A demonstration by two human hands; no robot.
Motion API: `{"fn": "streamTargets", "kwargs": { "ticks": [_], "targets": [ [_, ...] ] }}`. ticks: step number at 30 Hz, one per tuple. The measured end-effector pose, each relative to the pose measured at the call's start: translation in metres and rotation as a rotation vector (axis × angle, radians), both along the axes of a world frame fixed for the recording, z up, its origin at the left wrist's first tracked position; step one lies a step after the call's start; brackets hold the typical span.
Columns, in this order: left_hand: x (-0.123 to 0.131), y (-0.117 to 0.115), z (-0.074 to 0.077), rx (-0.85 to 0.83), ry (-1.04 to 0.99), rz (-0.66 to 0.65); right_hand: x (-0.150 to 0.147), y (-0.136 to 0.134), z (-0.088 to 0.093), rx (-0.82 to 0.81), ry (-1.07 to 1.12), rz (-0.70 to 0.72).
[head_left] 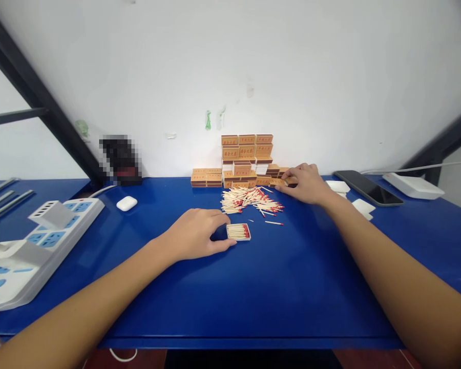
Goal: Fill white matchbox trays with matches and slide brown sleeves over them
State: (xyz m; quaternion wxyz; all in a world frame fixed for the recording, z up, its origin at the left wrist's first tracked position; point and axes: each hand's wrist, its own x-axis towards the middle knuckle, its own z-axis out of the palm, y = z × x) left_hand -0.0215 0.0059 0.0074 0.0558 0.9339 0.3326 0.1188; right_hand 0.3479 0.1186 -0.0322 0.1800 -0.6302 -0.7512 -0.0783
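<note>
Our left hand (200,233) is pinching a match tray (238,232); our half-curled right hand (305,183) is touching a matchbox (277,182), maybe holding, we can't tell.

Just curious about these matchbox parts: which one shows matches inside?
The small white rectangular tray at the left hand: wooden, red-headed matches line it, whereas the stacked orange-brown cardboard matchboxes show none.

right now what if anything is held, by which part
Left hand: match-filled tray, by its left end. Right hand touches a matchbox; whether it grips it can't be told.
</note>
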Motion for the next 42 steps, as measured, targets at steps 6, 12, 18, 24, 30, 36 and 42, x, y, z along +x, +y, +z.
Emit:
{"fn": "streamTargets", "kwargs": {
  "ticks": [6, 12, 18, 24, 30, 36, 42],
  "targets": [
    [0.000, -0.001, 0.000, -0.014, 0.001, 0.005, 0.004, 0.000, 0.005, -0.101, -0.034, 0.087],
    [-0.002, -0.001, 0.001, 0.055, -0.064, 0.056, 0.009, -0.026, 0.039, 0.060, -0.074, 0.024],
    [-0.004, 0.000, 0.002, 0.163, -0.215, 0.099, -0.072, -0.093, 0.076, -0.184, 0.298, 0.383],
    [-0.006, 0.007, 0.000, 0.018, -0.229, -0.001, -0.123, -0.115, 0.065, -0.302, 0.333, 0.675],
    [-0.013, 0.017, 0.004, 0.042, -0.235, 0.112, -0.113, -0.110, 0.057, -0.442, 0.324, 0.599],
    [-0.017, 0.024, 0.005, 0.015, -0.193, 0.153, -0.117, -0.112, 0.056, -0.532, 0.228, 0.622],
    [-0.016, 0.026, 0.002, -0.156, -0.283, 0.148, -0.098, -0.105, 0.070, -0.504, 0.272, 0.521]
  ]
}}
